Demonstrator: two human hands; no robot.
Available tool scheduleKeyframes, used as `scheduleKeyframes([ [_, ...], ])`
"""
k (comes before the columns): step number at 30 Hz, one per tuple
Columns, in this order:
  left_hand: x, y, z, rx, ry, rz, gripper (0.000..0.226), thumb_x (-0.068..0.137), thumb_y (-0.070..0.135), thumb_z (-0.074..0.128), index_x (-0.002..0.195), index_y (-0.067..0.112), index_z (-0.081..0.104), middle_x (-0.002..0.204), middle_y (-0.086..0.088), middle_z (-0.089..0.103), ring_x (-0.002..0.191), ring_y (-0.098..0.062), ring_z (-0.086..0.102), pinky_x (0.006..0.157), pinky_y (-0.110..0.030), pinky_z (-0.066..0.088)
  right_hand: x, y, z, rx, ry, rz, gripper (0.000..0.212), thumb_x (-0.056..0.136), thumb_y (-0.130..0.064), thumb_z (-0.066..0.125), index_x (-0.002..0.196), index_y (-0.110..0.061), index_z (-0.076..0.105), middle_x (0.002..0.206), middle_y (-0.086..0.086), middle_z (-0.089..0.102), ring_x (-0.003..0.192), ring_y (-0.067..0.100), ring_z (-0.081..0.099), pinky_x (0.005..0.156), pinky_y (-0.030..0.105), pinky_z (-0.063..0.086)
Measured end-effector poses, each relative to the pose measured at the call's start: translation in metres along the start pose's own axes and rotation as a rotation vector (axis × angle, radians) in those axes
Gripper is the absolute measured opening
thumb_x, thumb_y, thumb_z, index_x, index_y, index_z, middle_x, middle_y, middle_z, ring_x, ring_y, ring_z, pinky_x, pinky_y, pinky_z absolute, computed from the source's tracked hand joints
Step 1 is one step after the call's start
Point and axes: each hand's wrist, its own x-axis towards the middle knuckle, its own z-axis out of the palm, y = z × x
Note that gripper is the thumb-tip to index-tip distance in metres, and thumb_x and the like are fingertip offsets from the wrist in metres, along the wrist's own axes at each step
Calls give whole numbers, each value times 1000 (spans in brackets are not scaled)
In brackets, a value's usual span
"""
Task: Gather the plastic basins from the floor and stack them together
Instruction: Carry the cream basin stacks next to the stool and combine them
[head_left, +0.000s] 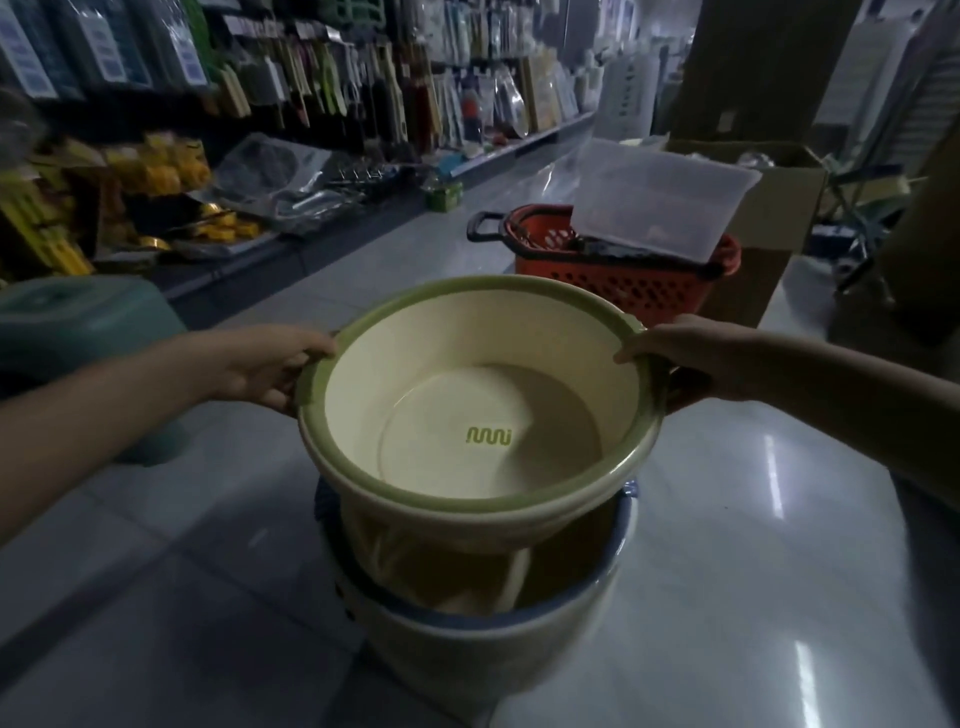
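A cream basin with a green rim (483, 395) hangs in the middle of the head view, level and a little above the floor. My left hand (270, 366) grips its left rim and my right hand (680, 353) grips its right rim. A second rim shows just under the green one, so the held basin looks nested with another. Directly below stands a cream basin with a blue rim (498, 639) on the tiled floor; the held basin's bottom dips inside its mouth. Whether they touch I cannot tell.
A red shopping basket (623, 270) with a clear plastic tub (660, 202) in it stands just behind. A teal stool (78, 332) is at the left, store shelves (260, 130) run along the left, and cardboard boxes (769, 223) sit at the right.
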Motion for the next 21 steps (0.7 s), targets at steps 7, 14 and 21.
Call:
scheduleKeyframes([
  [7, 11, -9, -15, 46, -114, -62, 32, 97, 30, 64, 126, 19, 64, 121, -15, 70, 101, -30, 65, 80, -43, 59, 0, 10, 9, -97, -29, 16, 36, 93, -19, 70, 124, -4, 60, 107, 20, 70, 83, 33, 76, 57, 35, 62],
  [14, 22, -24, 1, 226, -126, -169, 34, 91, 29, 74, 116, 7, 70, 105, -16, 76, 84, -27, 72, 64, -35, 63, 15, 41, 28, -259, -68, 91, 37, 94, -17, 69, 127, -3, 60, 104, 21, 72, 79, 32, 77, 55, 35, 62],
  [21, 35, -37, 18, 397, -52, -174, 34, 90, 24, 78, 109, -3, 68, 92, -19, 73, 73, -29, 73, 64, -38, 65, 13, 51, 53, -415, -52, 90, 26, 99, -16, 62, 118, 0, 62, 95, 17, 72, 69, 26, 76, 50, 32, 59],
])
